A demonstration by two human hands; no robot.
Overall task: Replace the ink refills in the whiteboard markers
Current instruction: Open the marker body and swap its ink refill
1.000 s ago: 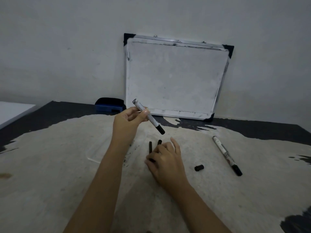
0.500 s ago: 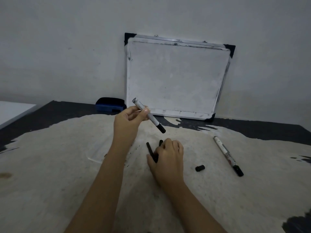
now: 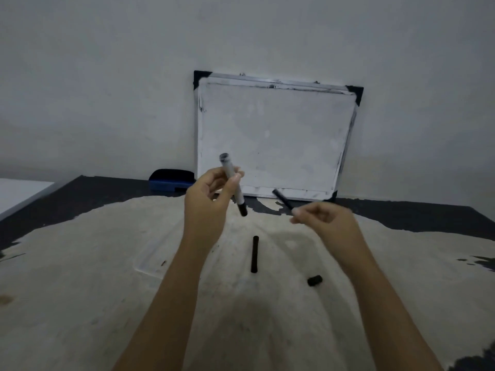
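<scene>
My left hand (image 3: 207,199) grips a white whiteboard marker barrel (image 3: 232,180) in the air, its open rear end tilted up and its black tip pointing down. My right hand (image 3: 325,222) pinches a thin black ink refill (image 3: 282,198) that sticks up and to the left, a short way right of the marker. A second black refill (image 3: 254,254) lies on the table between my forearms. A small black end cap (image 3: 314,280) lies to its right. The other marker that lay at the right is hidden behind my right hand.
A worn pale table top (image 3: 80,277) with dark patches (image 3: 107,194) at the back. A small whiteboard (image 3: 273,137) leans on the wall behind my hands. A blue eraser (image 3: 171,180) sits to its left.
My right hand has lifted from the table with one refill and now holds it up beside the marker. One refill stays on the table. My left hand has tilted the marker more upright.
</scene>
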